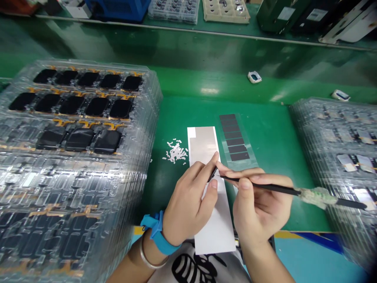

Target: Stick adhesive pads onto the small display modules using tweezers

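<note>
My left hand point(191, 200), with a blue band at the wrist, pinches a small thin black screen-like part point(212, 174) between thumb and fingers. The part is seen nearly edge-on and the fingers hide much of it. In my right hand point(262, 208) are black tweezers point(273, 188), held like a pen, with crumpled tape wrapped near the back end. Their tip meets or nearly meets the black part; contact is too fine to tell. Beneath both hands lies a long white and grey sheet point(214, 232).
Left of the sheet is a pile of small white bits point(176, 152). A clear film with dark rectangular pieces point(234, 133) lies to its right. Tall stacks of clear trays point(147, 94) with black screens stand at left, and more trays point(312, 118) at right. A shelf point(176, 29) crosses the back.
</note>
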Demonstrator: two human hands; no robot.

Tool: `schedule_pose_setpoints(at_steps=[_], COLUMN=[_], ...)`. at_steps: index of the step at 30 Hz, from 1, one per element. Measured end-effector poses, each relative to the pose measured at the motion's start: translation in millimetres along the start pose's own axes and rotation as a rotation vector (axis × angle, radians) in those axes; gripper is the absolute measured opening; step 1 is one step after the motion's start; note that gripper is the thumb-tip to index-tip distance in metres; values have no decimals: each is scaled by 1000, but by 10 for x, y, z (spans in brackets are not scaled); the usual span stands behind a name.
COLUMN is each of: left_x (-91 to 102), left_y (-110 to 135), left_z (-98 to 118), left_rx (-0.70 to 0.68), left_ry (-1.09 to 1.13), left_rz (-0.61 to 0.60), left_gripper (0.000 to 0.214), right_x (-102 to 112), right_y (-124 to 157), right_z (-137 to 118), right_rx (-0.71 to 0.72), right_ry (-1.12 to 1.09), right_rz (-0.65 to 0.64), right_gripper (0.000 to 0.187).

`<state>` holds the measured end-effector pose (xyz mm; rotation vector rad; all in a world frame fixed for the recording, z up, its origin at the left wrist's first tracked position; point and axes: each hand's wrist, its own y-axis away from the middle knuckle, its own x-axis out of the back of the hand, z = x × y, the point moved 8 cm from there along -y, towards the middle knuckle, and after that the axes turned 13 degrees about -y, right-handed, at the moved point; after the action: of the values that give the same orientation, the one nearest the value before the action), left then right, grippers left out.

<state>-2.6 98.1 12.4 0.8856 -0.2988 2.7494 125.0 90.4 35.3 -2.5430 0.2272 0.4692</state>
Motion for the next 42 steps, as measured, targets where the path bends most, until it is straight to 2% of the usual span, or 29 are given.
schedule_pose_setpoints(at_steps=[24,29,37,42], left_x=[4,14,48,37], left_y=[-2,-4,-19,-27], left_z=[8,6,38,51], left_rx=[-8,-5,-24,-32], left_ry=[-21,-32,-95,-177], left_rz=[0,3,43,46], left_gripper=[52,52,44,49], right_x=[-22,-34,3,5], right_y=[37,35,-8,27], right_z=[-55,-64,-90,-81], right_rx=[63,68,61,51], right_ry=[63,90,28,41], right_rz=[-72,-92,-5,-25], right_gripper=[32,28,27,26])
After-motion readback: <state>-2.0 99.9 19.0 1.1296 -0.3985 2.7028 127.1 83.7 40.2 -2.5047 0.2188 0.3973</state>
